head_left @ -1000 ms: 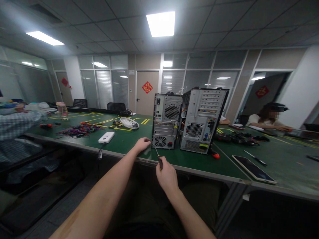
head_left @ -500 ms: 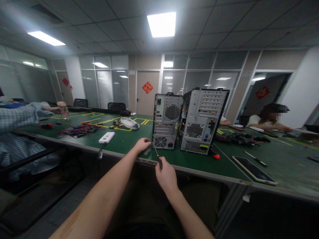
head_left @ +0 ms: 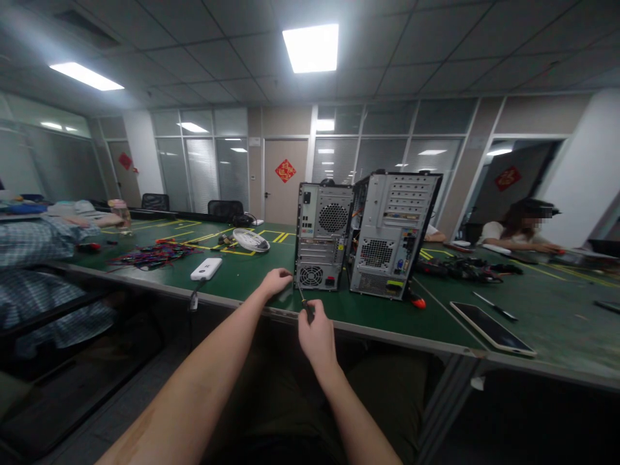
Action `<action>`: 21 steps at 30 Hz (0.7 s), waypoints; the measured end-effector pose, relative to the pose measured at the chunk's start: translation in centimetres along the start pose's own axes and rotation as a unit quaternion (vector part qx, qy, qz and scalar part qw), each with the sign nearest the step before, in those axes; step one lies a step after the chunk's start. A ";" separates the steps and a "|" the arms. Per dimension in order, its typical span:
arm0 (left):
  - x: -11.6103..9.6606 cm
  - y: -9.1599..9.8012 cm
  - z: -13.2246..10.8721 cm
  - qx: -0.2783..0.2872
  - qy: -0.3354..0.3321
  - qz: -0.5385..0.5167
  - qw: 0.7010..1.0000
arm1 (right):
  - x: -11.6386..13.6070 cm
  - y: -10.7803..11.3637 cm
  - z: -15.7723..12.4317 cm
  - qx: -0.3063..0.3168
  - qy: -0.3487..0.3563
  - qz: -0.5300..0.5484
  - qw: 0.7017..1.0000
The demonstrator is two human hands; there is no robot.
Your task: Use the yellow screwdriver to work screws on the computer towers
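My right hand (head_left: 317, 330) is wrapped round the dark handle of a screwdriver (head_left: 304, 302). Its thin shaft points up at the lower left corner of the smaller computer case (head_left: 320, 253), whose back faces me. Whether the tip touches the case is too small to tell. At that same corner my left hand (head_left: 276, 283) has its fingers bent and close together at the case edge; anything between the fingertips is hidden. A larger computer case (head_left: 382, 223) stands upright just right of the smaller one.
On the green table (head_left: 271, 261) lie a white box (head_left: 206, 268) with a cable, a bundle of coloured wires (head_left: 155, 253) and a white round object (head_left: 250, 240). A tablet (head_left: 491, 328) and another slim tool (head_left: 495, 306) lie right. People sit at both sides.
My right hand and the screwdriver have shifted slightly up and left, and the grip on the handle has changed a little. My left hand stays at the case corner.
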State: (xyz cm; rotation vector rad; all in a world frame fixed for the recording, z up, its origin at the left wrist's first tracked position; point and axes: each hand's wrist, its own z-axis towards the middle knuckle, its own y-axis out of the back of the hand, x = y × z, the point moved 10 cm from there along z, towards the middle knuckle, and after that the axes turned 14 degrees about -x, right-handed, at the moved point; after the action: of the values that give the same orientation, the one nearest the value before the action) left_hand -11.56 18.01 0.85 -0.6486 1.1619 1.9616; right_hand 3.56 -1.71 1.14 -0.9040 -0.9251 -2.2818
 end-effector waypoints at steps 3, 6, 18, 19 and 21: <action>0.1 -0.1 0.1 0.003 -0.002 -0.002 1.000 | -1.0 -0.7 -0.1 -0.001 -0.063 0.057 0.996; 0.1 -0.2 0.1 0.004 -0.005 -0.002 1.000 | -1.7 -1.8 -0.3 0.002 -0.097 0.102 0.990; 0.0 -0.1 0.1 0.003 0.001 -0.010 1.000 | -2.0 -2.0 -1.3 0.001 -0.085 0.115 0.990; 0.0 -0.1 0.0 0.003 0.000 -0.010 1.000 | -2.0 -1.9 -1.4 0.004 -0.084 0.110 0.990; -0.1 -0.1 0.0 0.002 -0.001 -0.010 1.000 | -2.2 -1.8 -1.5 0.009 -0.083 0.104 0.991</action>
State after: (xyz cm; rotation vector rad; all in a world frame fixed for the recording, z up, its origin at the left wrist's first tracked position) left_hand -11.47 17.99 0.88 -0.6531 1.1548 1.9425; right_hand 3.19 -1.27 -1.99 -1.1414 -0.8745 -2.0437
